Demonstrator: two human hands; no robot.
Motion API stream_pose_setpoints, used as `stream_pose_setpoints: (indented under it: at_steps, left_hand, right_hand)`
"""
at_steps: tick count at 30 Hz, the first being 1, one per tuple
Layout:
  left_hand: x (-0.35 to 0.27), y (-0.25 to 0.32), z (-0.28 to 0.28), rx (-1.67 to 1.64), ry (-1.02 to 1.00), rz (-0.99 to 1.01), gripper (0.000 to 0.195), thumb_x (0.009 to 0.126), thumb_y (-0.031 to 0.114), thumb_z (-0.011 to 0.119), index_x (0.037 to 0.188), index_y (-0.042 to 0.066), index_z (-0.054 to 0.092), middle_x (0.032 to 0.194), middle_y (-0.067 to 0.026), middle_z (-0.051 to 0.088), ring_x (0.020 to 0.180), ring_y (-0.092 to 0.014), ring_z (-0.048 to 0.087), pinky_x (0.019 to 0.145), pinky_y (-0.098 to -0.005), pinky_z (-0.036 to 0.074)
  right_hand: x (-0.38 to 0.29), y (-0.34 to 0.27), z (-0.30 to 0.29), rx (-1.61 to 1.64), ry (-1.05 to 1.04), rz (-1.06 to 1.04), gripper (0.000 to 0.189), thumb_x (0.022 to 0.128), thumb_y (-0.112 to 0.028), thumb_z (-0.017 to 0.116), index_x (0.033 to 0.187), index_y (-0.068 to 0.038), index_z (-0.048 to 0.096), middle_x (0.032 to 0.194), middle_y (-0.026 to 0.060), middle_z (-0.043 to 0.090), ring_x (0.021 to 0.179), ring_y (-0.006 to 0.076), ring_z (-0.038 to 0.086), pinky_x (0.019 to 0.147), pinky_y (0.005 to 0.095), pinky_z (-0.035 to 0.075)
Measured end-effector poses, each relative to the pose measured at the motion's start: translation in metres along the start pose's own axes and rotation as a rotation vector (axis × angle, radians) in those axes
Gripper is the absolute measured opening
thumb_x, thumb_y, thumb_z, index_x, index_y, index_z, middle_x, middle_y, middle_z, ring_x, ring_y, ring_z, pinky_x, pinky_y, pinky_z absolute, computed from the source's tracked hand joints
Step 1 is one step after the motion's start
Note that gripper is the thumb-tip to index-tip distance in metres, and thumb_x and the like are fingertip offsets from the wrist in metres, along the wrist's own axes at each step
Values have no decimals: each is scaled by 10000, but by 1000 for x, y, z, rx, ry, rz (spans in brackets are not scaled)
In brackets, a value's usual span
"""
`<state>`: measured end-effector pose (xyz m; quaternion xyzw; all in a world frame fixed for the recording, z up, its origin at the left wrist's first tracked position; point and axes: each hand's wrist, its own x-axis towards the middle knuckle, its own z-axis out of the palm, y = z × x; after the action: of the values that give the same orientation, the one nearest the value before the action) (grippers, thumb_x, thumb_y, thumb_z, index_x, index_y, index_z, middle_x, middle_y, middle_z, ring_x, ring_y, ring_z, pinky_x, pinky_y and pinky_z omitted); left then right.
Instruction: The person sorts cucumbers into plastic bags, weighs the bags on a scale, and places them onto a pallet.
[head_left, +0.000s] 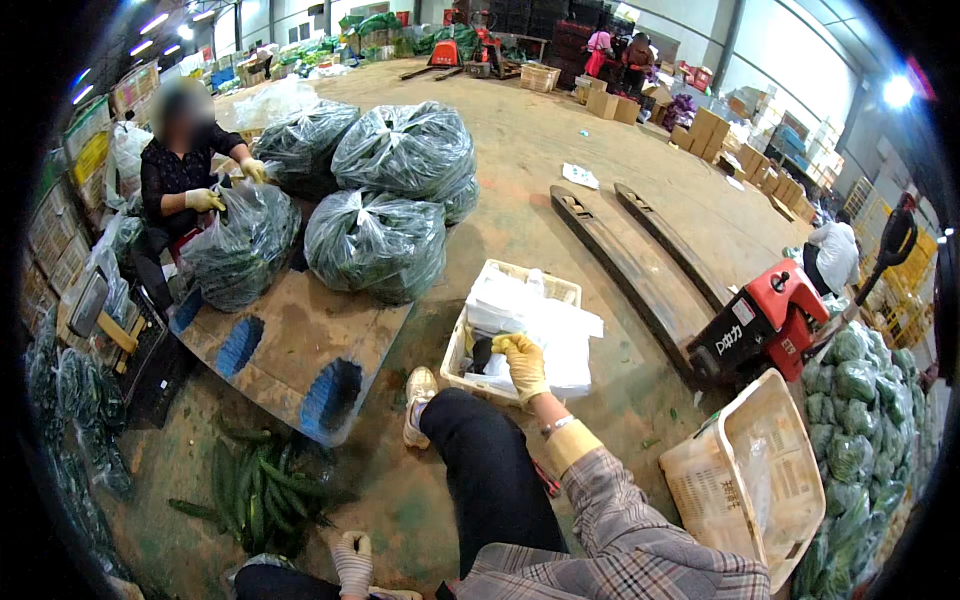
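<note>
My right hand (521, 365), in a yellowish glove, is raised over a white plastic crate (454, 349) that holds white plastic bags or sheets (536, 315). Its fingers are curled with the tips together; whether they pinch anything cannot be told. My left hand (352, 556), in a pale striped glove, rests low near my left knee, fingers curled in, its grip unclear. Ahead of it on the floor lies a pile of cucumbers (259, 487). Further off, large clear bags (379, 240) filled with green vegetables stand on and behind a pallet covered with brown board (300, 322).
A person (184, 161) in gloves sits at the left, handling a full bag (244, 244). A red and black pallet truck (772, 315) stands at the right, beside a tilted white crate (705, 480) and stacked bagged greens (851, 405). Other people are at work farther back.
</note>
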<state>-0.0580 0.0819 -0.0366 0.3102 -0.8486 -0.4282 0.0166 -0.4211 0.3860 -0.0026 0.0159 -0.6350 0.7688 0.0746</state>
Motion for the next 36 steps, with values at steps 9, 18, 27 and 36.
stream_pose_setpoints:
  at_steps: [9, 18, 27, 36]
  left_hand:
    - [8, -70, 24, -87, -59, -75, 123, 809, 92, 588, 812, -30, 600, 692, -147, 606, 630, -199, 558, 603, -343, 454]
    - [6, -39, 16, -17, -111, 93, 84, 850, 69, 574, 842, -13, 590, 688, -97, 584, 597, -145, 495, 555, -304, 423]
    - [10, -48, 11, -5, -40, 152, 92, 836, 76, 582, 820, -14, 595, 699, -111, 596, 620, -168, 536, 590, -326, 446]
    - [14, -59, 13, 22, -8, 196, 117, 839, 106, 592, 849, -10, 602, 698, -106, 593, 589, -161, 522, 554, -332, 436]
  right_hand:
    - [30, 78, -60, -1513, -407, 337, 663, 703, -404, 626, 1269, -86, 488, 1174, 175, 583, 1090, 317, 554, 939, 382, 419]
    - [1, 92, -84, -1701, -466, 308, 266, 806, -229, 536, 995, -98, 670, 1036, 180, 636, 996, 321, 612, 849, 424, 470]
    - [16, 75, -88, -1672, -361, 257, 243, 811, -161, 496, 936, -74, 685, 966, 185, 650, 946, 319, 631, 801, 416, 494]
    - [23, 42, -70, -1457, -90, 38, 237, 852, -236, 476, 908, -59, 623, 924, 181, 638, 907, 366, 603, 804, 454, 460]
